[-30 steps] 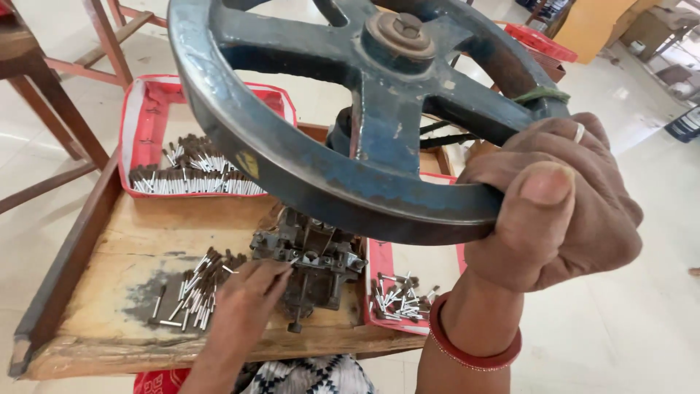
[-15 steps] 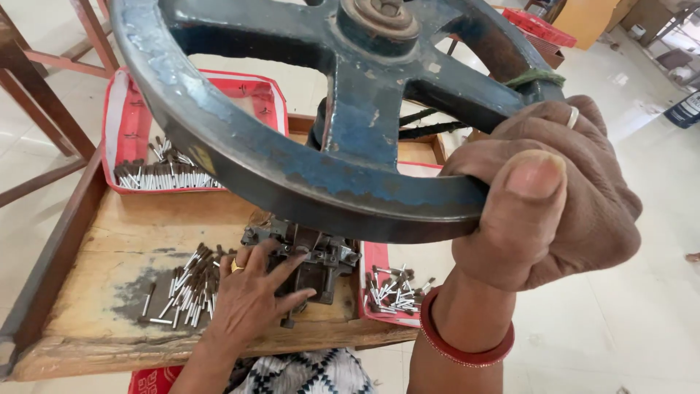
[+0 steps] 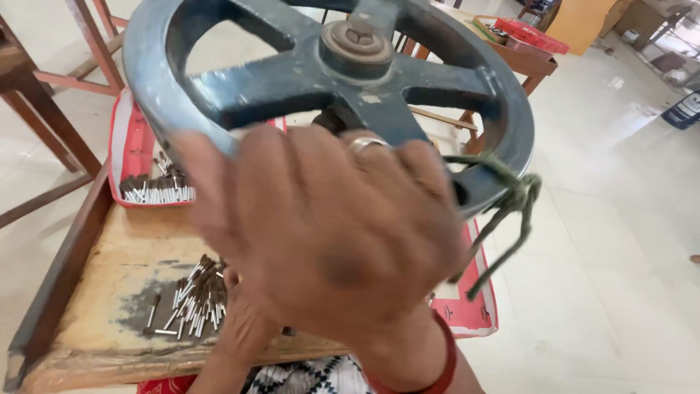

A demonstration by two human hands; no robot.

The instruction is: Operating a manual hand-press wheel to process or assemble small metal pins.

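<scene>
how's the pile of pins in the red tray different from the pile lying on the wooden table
The pins in the red tray lie side by side in a fairly neat row, while the pins on the wooden table are scattered at crossing angles. The tray pile sits inside a raised red rim, farther from the person; the table pile lies loose on a dark stained patch of bare wood, close to the left hand. Both look like short metal pins with dark ends.

Worn wooden table [image 3: 109, 248]; loose metal pins [image 3: 193, 299], 2 red trays [image 3: 131, 149] on it

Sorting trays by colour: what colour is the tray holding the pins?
Red tray, best seen in the head view.
</scene>
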